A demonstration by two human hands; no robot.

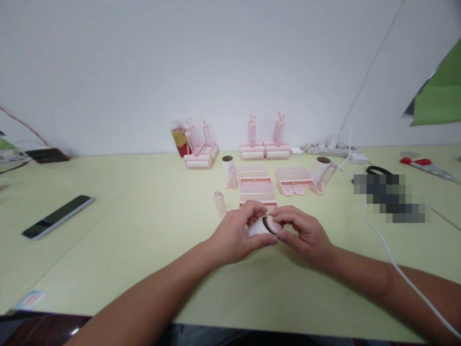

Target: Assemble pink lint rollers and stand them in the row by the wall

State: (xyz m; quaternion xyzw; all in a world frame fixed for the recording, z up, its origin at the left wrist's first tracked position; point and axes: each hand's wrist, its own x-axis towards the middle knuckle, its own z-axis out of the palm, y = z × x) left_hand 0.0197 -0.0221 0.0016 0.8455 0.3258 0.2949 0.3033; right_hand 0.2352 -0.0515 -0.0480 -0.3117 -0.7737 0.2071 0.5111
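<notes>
My left hand is wrapped round a white roll with a dark brown core, tilted towards the right. Between the fingers of my right hand is a round pink cap, pressed against the roll's right end. Just beyond my hands lie pink cases with clear lids, one nearest and another further right. Two pink discs rest in front of the right case. A small clear pink bottle stands left of my fingers.
White rolls stand upright at the left and right, each beside a clear pink tube. Assembled pink sets line the wall. A phone lies left; red-handled scissors lie right. A white cable crosses my right forearm.
</notes>
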